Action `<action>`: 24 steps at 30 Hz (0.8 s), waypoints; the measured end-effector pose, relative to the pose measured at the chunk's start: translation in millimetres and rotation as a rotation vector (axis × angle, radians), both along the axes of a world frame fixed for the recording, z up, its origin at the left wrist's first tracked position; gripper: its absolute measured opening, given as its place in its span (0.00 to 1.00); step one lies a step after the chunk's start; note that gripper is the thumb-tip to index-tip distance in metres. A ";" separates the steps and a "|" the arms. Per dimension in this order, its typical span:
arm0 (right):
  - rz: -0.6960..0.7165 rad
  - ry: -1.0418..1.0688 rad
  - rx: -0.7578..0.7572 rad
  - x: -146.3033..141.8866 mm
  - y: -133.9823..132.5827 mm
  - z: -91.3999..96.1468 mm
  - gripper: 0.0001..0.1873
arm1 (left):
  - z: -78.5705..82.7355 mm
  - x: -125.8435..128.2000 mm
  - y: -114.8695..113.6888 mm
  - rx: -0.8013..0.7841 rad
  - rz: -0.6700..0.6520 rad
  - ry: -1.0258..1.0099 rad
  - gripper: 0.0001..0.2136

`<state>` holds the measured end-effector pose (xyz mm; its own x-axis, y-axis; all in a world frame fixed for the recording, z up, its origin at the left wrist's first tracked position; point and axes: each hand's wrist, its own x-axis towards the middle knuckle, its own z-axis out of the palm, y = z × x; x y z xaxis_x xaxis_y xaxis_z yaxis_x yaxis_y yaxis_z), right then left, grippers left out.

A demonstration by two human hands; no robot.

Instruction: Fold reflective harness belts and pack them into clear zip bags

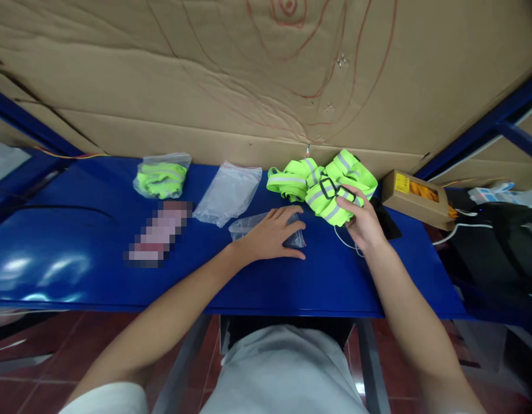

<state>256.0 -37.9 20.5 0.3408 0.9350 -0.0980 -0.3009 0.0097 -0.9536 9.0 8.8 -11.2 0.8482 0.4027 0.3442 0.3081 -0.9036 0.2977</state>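
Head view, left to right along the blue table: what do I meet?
Bagged neon strap, flat clear bags, left hand over another clear bag, right hand holding a neon strap bundle, cardboard box.

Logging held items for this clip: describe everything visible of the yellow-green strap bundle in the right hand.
The strap bundle is yellow-green, apparently fabric webbing, with a pale grey stripe and black buckles. It is gathered in loose overlapping folds at the blue table's back; whether lifted is unclear. The right hand grips its right side beside a buckle.
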 end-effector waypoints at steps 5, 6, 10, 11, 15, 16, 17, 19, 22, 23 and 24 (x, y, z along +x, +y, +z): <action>0.064 -0.036 -0.025 -4.9 -2.7 2.4 0.32 | 5.5 -5.3 -3.6 -0.101 -0.009 -0.169 0.18; 0.074 -0.044 -0.035 -5.0 -2.7 2.1 0.31 | 7.9 -5.7 -3.7 -0.115 -0.011 -0.185 0.16; 0.134 -0.018 -0.071 -5.9 -2.8 -0.4 0.32 | 11.3 -5.6 -3.3 -0.069 0.041 -0.249 0.15; 0.160 0.004 -0.085 -6.7 -3.2 -1.0 0.31 | 10.3 -5.3 -3.1 -0.042 0.065 -0.269 0.15; 0.298 -0.017 -0.125 -10.7 -6.5 -2.6 0.31 | 2.6 -3.7 -3.3 0.057 0.121 -0.339 0.17; 0.319 -0.056 -0.123 -11.0 -7.2 -3.1 0.31 | 0.9 -3.2 -3.7 0.067 0.123 -0.330 0.17; 0.328 -0.101 -0.115 -10.8 -7.6 -3.7 0.30 | -0.3 -2.7 -4.0 0.068 0.123 -0.313 0.17; 0.317 -0.202 -0.080 -9.3 -7.8 -5.4 0.29 | -1.2 -1.9 -4.5 0.039 0.118 -0.267 0.19; 0.322 -0.390 -0.022 -8.0 -7.8 -8.0 0.28 | 0.0 -2.8 -2.5 -0.003 0.098 -0.201 0.31; 0.345 -0.446 -0.011 -8.7 -8.2 -8.6 0.27 | 0.3 -3.9 -0.8 -0.001 0.095 -0.161 0.38; 0.383 -0.484 -0.006 -10.0 -8.8 -8.8 0.27 | 0.3 -5.3 1.1 -0.001 0.098 -0.108 0.45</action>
<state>246.1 -46.6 11.6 -0.0120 0.9997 -0.0220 0.1850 -0.0194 -0.9826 3.7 10.0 -10.9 0.7629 0.4822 0.4306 0.3611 -0.8703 0.3349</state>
